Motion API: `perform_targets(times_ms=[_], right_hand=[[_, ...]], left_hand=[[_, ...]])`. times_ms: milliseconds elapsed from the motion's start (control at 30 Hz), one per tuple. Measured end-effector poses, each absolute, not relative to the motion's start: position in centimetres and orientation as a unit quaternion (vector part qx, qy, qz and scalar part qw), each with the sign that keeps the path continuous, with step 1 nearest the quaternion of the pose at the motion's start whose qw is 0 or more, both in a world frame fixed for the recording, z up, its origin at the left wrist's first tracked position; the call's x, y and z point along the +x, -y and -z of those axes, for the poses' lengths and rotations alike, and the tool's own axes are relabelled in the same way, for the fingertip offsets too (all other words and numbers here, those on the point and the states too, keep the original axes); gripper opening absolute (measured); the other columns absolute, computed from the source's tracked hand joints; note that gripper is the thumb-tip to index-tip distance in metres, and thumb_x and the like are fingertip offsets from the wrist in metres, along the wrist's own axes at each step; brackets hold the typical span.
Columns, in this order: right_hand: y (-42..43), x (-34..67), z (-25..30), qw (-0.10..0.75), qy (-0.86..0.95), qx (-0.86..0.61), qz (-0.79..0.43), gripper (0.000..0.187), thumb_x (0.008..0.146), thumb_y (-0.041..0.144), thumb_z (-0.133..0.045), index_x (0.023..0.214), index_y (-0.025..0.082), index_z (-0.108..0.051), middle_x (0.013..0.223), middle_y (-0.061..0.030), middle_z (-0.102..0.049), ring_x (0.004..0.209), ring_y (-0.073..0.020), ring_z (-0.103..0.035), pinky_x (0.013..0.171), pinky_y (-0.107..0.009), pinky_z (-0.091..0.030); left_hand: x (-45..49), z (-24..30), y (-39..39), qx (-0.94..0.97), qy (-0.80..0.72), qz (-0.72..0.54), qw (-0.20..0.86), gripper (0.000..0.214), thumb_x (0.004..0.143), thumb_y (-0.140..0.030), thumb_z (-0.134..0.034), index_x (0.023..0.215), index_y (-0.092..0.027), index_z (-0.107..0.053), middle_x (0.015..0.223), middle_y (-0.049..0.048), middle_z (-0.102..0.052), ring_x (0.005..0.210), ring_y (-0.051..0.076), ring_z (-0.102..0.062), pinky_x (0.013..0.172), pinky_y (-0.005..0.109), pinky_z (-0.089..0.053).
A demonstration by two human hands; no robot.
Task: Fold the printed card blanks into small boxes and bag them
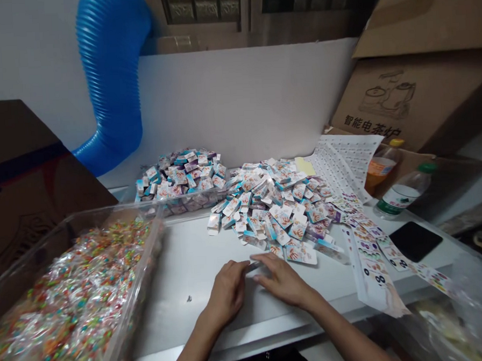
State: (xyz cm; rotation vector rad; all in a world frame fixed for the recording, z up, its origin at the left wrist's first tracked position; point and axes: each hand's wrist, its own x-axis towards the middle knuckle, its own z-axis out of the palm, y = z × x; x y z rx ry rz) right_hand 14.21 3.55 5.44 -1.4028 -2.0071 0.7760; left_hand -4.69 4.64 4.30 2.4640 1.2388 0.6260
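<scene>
A small clear plastic piece sits pinched between the fingertips of a person's left hand and right hand, both closed around it just in front of a heap of printed card pieces on a white table. At left, a clear plastic bin brims with shiny multicoloured wrapped pieces. Behind the heap, a clear tray holds more cards, while strips of printed paper trail across the table's right side beside a black phone.
</scene>
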Motion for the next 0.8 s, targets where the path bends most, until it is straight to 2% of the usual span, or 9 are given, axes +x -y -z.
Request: perform_targets(times_ms=[33, 67, 167, 300, 367, 533, 600, 667, 800], right_hand=[[-3.7, 14.2, -5.7, 0.277, 0.743, -0.527, -0.306, 0.020, 0.080, 0.028, -0.052, 0.094, 0.018, -0.062, 0.091, -0.0042, -0.065, 0.087, -0.0193, -0.058, 0.077, -0.031, -0.044], [-3.8, 14.2, -6.0, 0.277, 0.732, -0.535, -0.317, 0.017, 0.083, 0.027, -0.048, 0.082, 0.017, -0.062, 0.076, -0.0012, -0.063, 0.075, -0.0164, -0.057, 0.069, -0.027, -0.043], [-4.0, 14.1, -6.8, 0.289, 0.704, -0.550, -0.345, 0.024, 0.083, 0.029, -0.047, 0.064, 0.016, -0.055, 0.058, 0.0026, -0.053, 0.060, -0.0129, -0.052, 0.057, -0.023, -0.038], [-4.2, 14.2, -7.0, 0.283, 0.620, -0.495, -0.539, 0.021, 0.081, 0.033, -0.044, 0.075, 0.016, -0.055, 0.064, 0.0010, -0.057, 0.059, -0.0135, -0.055, 0.052, -0.022, -0.041], [-4.3, 14.3, -6.7, 0.269, 0.593, -0.490, -0.580, 0.021, 0.080, 0.032, -0.043, 0.085, 0.016, -0.056, 0.070, -0.0006, -0.061, 0.060, -0.0141, -0.058, 0.052, -0.022, -0.042], [-4.8, 13.8, -6.3, 0.241, 0.680, -0.580, -0.378, 0.012, 0.073, 0.022, -0.051, 0.068, 0.015, -0.059, 0.059, 0.0000, -0.056, 0.057, -0.0132, -0.051, 0.053, -0.022, -0.034], [-5.0, 13.7, -6.5, 0.242, 0.688, -0.585, -0.355, 0.010, 0.071, 0.018, -0.052, 0.070, 0.015, -0.061, 0.061, 0.0003, -0.056, 0.059, -0.0128, -0.049, 0.054, -0.023, -0.032], [-5.2, 13.8, -6.9, 0.239, 0.692, -0.585, -0.349, 0.015, 0.070, 0.016, -0.051, 0.077, 0.016, -0.064, 0.060, 0.0017, -0.055, 0.058, -0.0119, -0.047, 0.054, -0.022, -0.030], [-5.3, 14.2, -7.4, 0.242, 0.711, -0.561, -0.349, 0.017, 0.070, 0.015, -0.051, 0.081, 0.016, -0.064, 0.058, 0.0037, -0.050, 0.057, -0.0111, -0.044, 0.053, -0.021, -0.029]], left_hand=[[-4.6, -4.6, -4.5, 0.860, -0.417, -0.246, 0.162, 0.035, 0.086, -0.014, -0.037, 0.120, -0.017, -0.043, 0.101, 0.0089, -0.059, 0.092, 0.019, -0.054, 0.080, 0.033, -0.045], [-4.5, -4.9, -4.4, 0.860, -0.407, -0.264, 0.157, 0.038, 0.085, -0.020, -0.042, 0.124, -0.017, -0.040, 0.107, 0.0105, -0.057, 0.097, 0.021, -0.053, 0.083, 0.036, -0.044], [-4.1, -5.3, -4.3, 0.875, -0.408, -0.240, 0.104, 0.060, 0.075, -0.030, -0.059, 0.128, -0.014, -0.035, 0.122, 0.0143, -0.050, 0.109, 0.029, -0.047, 0.090, 0.047, -0.040], [-3.9, -5.4, -4.2, 0.881, -0.413, -0.210, 0.097, 0.054, 0.076, -0.024, -0.058, 0.125, -0.014, -0.037, 0.119, 0.0127, -0.054, 0.105, 0.026, -0.049, 0.090, 0.043, -0.041], [-3.8, -5.7, -4.2, 0.881, -0.415, -0.207, 0.089, 0.053, 0.074, -0.023, -0.059, 0.123, -0.015, -0.039, 0.116, 0.0113, -0.055, 0.103, 0.026, -0.051, 0.091, 0.044, -0.040], [-2.9, -6.2, -3.9, 0.879, -0.440, -0.184, 0.007, 0.033, 0.074, -0.009, -0.052, 0.105, -0.016, -0.050, 0.105, 0.0089, -0.061, 0.095, 0.025, -0.055, 0.097, 0.052, -0.033], [-2.7, -6.0, -3.9, 0.874, -0.445, -0.195, 0.014, 0.027, 0.075, -0.005, -0.047, 0.100, -0.016, -0.052, 0.101, 0.0085, -0.062, 0.093, 0.023, -0.056, 0.097, 0.050, -0.035], [-2.7, -5.8, -3.8, 0.862, -0.455, -0.216, 0.065, 0.030, 0.076, -0.006, -0.045, 0.103, -0.017, -0.051, 0.100, 0.0081, -0.062, 0.093, 0.023, -0.056, 0.090, 0.045, -0.042], [-2.9, -5.9, -3.4, 0.834, -0.448, -0.236, 0.220, 0.058, 0.071, -0.006, -0.050, 0.125, -0.024, -0.040, 0.102, 0.0052, -0.058, 0.088, 0.019, -0.057, 0.075, 0.032, -0.049]])
